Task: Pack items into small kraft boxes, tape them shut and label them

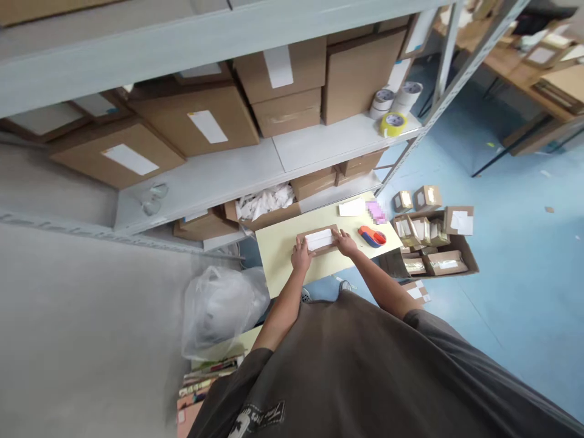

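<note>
A flat cardboard box [318,239] with a white label on top lies on a pale yellow tabletop [285,258]. My left hand [301,254] grips its near left side, and my right hand [345,243] grips its right end. A red and blue tape dispenser [371,236] sits just beyond my right hand, not touching it. Farther along the tabletop lie a white paper sheet [352,208] and a pink sheet [376,212].
Grey metal shelving [255,173] holding cardboard cartons and tape rolls runs beside the tabletop. An open carton of small parcels [438,255] sits on the blue floor to the right. A white plastic bag [223,310] lies below the tabletop's left side.
</note>
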A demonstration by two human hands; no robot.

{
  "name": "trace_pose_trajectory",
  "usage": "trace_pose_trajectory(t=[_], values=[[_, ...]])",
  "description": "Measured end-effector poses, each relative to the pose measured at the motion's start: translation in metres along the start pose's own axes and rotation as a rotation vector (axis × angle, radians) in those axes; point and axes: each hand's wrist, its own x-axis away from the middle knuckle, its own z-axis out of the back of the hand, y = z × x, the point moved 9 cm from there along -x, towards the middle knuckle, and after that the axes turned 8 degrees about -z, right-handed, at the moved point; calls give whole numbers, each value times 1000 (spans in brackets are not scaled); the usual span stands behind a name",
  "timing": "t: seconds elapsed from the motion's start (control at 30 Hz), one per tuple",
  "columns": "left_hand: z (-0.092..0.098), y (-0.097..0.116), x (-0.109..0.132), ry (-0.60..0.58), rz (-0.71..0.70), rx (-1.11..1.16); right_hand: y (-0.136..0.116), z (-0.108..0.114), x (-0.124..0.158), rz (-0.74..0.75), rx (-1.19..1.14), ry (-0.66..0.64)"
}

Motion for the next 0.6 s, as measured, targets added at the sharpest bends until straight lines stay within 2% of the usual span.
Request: trace_pose_trajectory(t=[0.07, 0.17, 0.33, 0.4, 0.5, 0.6], values=[[-1, -5, -4, -23, -6, -25, -1, 4, 2, 16, -13, 25], [0, -13, -9, -39, -18, -31, 11, 20, 10, 51, -69, 134], [14, -20, -20, 37, -16, 56, 67, 52, 17, 61, -134, 257], [21, -19, -22, 149, 57, 122, 96, 65, 14, 54, -165, 284], [25, -14, -23, 338, 248, 180, 144, 78, 7, 22, -203, 299], [22, -8, -29, 427, 434, 190, 189, 82, 1, -31, -240, 277]])
